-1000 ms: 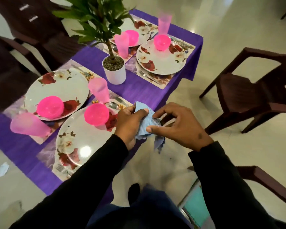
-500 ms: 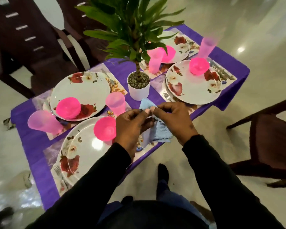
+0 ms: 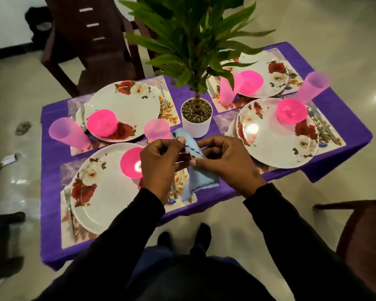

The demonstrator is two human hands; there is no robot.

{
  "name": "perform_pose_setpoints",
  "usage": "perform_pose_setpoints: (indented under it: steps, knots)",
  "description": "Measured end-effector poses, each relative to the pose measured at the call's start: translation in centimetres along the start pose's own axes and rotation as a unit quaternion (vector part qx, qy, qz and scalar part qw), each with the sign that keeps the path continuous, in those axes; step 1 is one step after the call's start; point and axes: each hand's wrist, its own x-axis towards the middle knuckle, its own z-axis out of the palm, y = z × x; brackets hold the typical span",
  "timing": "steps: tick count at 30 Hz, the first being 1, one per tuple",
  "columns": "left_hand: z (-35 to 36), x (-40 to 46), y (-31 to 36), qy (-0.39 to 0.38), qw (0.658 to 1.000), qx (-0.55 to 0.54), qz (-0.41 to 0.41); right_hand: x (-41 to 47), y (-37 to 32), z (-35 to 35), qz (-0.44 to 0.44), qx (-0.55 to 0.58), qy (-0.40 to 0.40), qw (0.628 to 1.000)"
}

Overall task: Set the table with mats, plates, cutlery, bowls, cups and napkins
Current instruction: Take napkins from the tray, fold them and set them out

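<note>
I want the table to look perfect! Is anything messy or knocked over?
Mostly tidy. Two odd bits: the far right cup looks tilted, though blur makes that uncertain, and scraps of litter lie on the floor at the left. The blue napkin isn't placed yet; both the left hand and right hand pinch it.

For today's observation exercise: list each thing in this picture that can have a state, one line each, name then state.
Napkin: partly folded, held above the table by both hands.
Left hand: pinching the napkin.
Right hand: pinching the napkin.
Pink cups: standing upright, look empty.
Pink bowls: sitting on the plates, open side up.
Plates: flat on mats, no food.
Plant pot: upright.
</note>
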Motion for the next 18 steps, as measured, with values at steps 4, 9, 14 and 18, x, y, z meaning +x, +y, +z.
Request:
perform_pose_setpoints:
  steps: [4, 9, 14, 18]
  knots:
    - [1.0, 0.0, 0.8, -0.006, 0.999, 0.02, 0.039, 0.9, -0.6, 0.1, -0.04, -0.032, 0.084, 0.995]
    - [1.8, -0.3, 0.9, -0.04, 0.995, 0.047, 0.084, 1.8, -1.9, 0.4, -0.03, 0.032, 0.134, 0.99]
    - [1.6, -0.9, 0.3, -0.078, 0.977, 0.128, 0.154, 2.0, -1.7, 0.1, 0.023, 0.109, 0.155, 0.982]
    - [1.4, -1.2, 0.6, -0.074, 0.963, 0.161, 0.204, 1.7, -2.4, -0.2, 0.068, 0.179, 0.173, 0.966]
